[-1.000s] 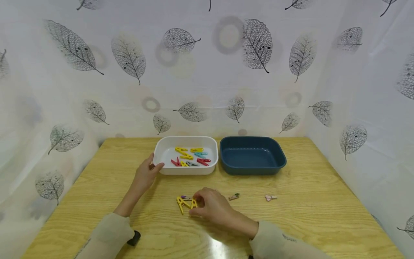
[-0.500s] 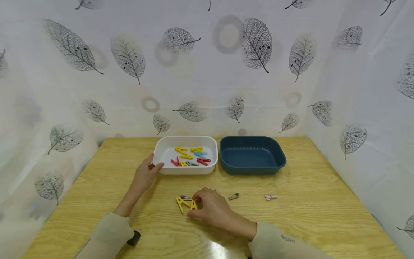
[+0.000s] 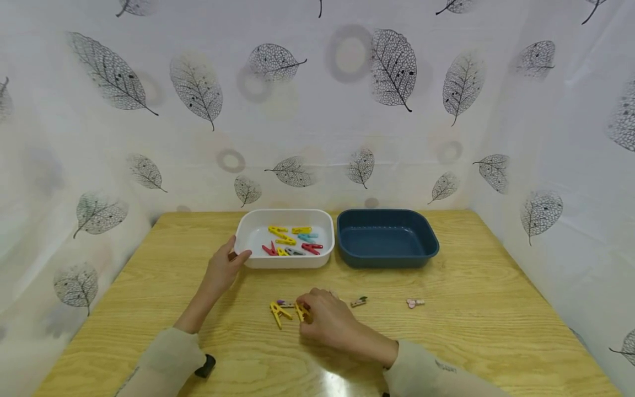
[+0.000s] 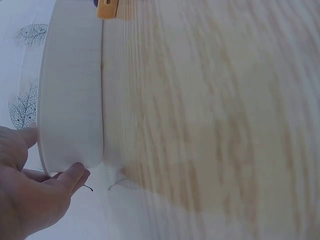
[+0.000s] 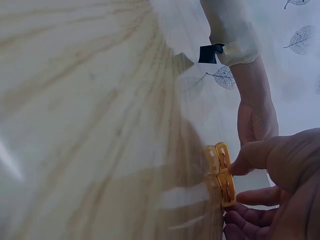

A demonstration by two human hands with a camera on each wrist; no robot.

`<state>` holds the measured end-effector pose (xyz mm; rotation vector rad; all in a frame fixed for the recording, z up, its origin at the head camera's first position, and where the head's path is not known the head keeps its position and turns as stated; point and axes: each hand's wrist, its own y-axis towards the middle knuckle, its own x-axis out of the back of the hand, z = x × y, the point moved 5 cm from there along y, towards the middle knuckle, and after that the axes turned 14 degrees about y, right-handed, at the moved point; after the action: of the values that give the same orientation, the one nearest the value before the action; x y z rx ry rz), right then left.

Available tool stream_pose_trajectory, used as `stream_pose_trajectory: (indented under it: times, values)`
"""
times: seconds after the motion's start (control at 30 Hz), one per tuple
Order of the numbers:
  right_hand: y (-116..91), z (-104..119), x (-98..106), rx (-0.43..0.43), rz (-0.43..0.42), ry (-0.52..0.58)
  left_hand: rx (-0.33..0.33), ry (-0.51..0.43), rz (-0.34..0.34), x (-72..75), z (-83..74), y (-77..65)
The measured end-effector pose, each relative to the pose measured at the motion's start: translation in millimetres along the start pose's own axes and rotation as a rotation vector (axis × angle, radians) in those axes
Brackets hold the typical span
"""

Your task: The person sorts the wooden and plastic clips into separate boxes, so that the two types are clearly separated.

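A yellow clip [image 3: 300, 311], partly hidden, sits in the lower middle of the head view, one leg slanting toward the bottom of the frame. The white tray [image 3: 288, 262], round-cornered and upright, stands just left of centre, holding yellow, red, light-blue and grey pegs [image 3: 285, 241].

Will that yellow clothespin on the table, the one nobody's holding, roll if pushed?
The yellow clothespin probably won't roll: it lies flat with its legs spread. It looks like thin plastic, so likely light and stiff. The table looks shiny, so it might slide easily.
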<state>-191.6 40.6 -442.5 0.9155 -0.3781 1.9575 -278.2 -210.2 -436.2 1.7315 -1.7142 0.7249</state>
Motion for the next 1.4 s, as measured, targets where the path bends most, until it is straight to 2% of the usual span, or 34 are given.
stream_pose_trajectory:
  times: [0.4,0.9,1.2,1.4]
  values:
    - [-11,-3,7,0.049,-0.007,-0.073,0.004,-0.005,-0.003,-1.2,1.8,0.5]
    - [-15,-11,16,0.136,-0.015,0.035,0.003,-0.007,-0.003,-1.5,2.6,-0.6]
    - [-22,-8,33,0.028,0.014,0.175,0.003,-0.012,0.001,-1.4,1.4,0.1]
    - [-19,-7,49,0.012,-0.037,0.198,0.011,-0.009,0.007,-1.7,1.3,1.3]
